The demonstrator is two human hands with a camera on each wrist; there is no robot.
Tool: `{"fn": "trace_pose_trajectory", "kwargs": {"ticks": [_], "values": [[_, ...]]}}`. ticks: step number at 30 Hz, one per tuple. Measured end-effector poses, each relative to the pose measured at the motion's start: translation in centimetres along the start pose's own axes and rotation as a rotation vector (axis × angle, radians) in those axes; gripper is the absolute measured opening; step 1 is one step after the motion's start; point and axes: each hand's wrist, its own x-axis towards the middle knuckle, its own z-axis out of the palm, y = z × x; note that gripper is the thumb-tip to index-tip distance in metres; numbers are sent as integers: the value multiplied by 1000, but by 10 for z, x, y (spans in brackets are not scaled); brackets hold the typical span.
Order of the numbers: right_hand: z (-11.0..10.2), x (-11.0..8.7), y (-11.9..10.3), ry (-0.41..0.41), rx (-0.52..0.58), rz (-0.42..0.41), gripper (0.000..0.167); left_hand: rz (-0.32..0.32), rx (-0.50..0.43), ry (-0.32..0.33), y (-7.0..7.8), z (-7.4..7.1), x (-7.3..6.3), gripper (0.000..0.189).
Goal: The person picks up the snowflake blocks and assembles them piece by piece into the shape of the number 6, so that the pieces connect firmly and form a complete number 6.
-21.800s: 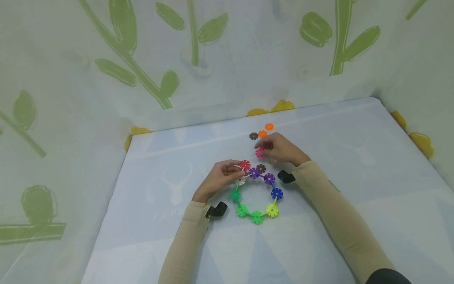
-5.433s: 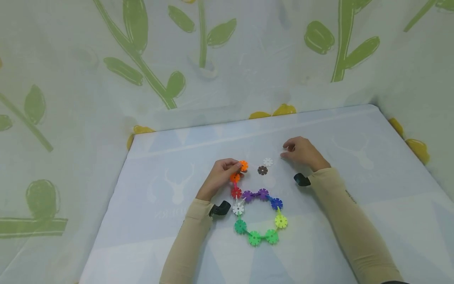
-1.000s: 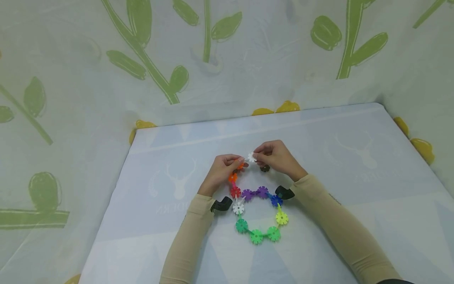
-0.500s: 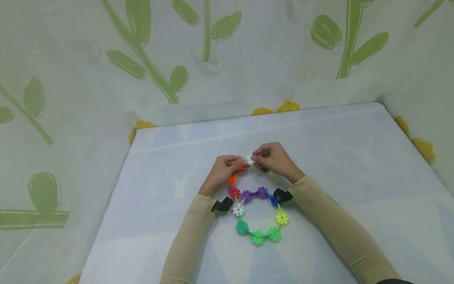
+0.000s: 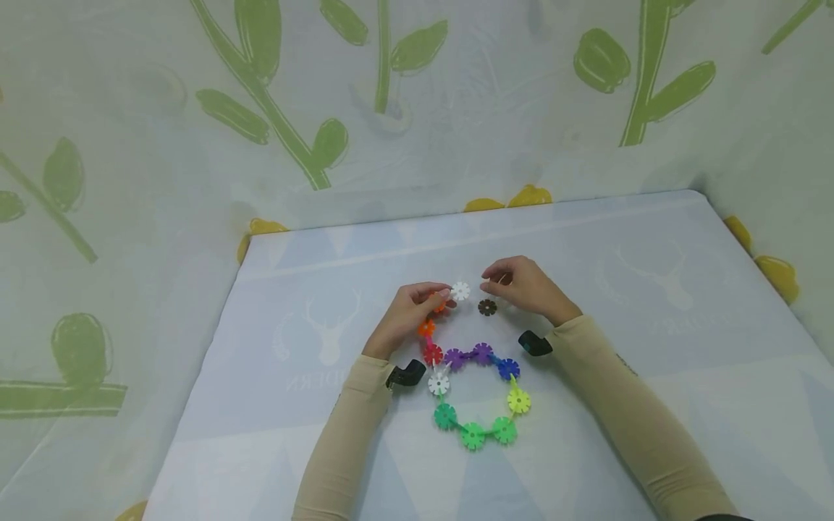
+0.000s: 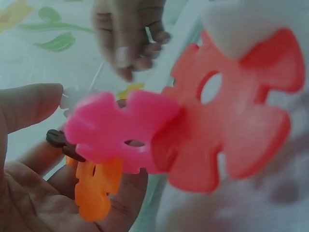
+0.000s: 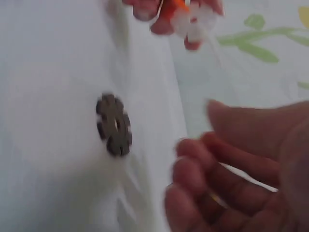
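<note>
My left hand pinches an orange snowflake disc at the upper end of a chain of slotted plastic discs. A white snowflake disc joins onto it and sticks out past the fingertips. Below the hand, the chain runs through another orange disc, a pink disc and a red disc. My right hand hovers just right of the white disc, fingers loosely bent and holding nothing. Under its fingertips a loose brown snowflake disc lies flat on the table.
Nearer the body, the chain forms a ring on the tabletop, with purple discs, a blue disc, a yellow disc, green discs and a white disc. A leaf-patterned curtain stands behind the table.
Over the last second my right hand pressed the white disc onto the orange one, let go and drew back right. Earlier, the pink and orange discs joined the chain.
</note>
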Motion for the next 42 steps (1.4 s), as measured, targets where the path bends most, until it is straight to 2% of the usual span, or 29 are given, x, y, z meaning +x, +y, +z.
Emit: {"fn": "trace_pose_trajectory", "kwargs": {"ticks": [4, 8, 15, 20, 24, 28, 37, 42], "values": [[0, 2, 4, -119, -121, 47, 36, -15, 5, -2, 0, 0, 0, 36], [4, 3, 6, -162, -170, 27, 34, -13, 23, -10, 0, -1, 0, 37], [5, 4, 7, -161, -138, 7, 23, -8, 66, -37, 0, -1, 0, 35], [0, 4, 9, -114, -30, -21, 13, 14, 109, -34, 0, 0, -1, 37], [-7, 2, 7, -38, 80, -53, 19, 26, 141, -20, 0, 1, -2, 40], [-10, 1, 5, -20, 146, -85, 16, 48, 153, -5, -1, 2, -1, 41], [-6, 0, 2, -18, 130, -131, 12, 59, 155, 29, -1, 5, -1, 38], [-5, -1, -1, -8, 121, -174, 11, 96, 193, 57, 0, 7, -1, 38]]}}
